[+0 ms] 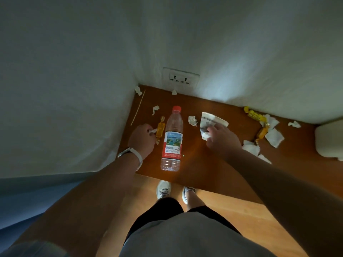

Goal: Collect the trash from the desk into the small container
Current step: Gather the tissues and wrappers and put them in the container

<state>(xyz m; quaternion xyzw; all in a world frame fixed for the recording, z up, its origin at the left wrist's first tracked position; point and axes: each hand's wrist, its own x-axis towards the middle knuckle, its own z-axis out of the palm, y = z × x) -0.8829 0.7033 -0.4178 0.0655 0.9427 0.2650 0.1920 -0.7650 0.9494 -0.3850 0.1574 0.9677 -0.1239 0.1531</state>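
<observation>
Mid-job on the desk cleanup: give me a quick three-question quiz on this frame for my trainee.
1. True or false: the left hand pinches a white scrap.
2. What grips the cup? A. left hand B. right hand C. neither
3. Fill in: between the two hands is the ___.
Key: 1 true; 2 B; 3 bottle.
</observation>
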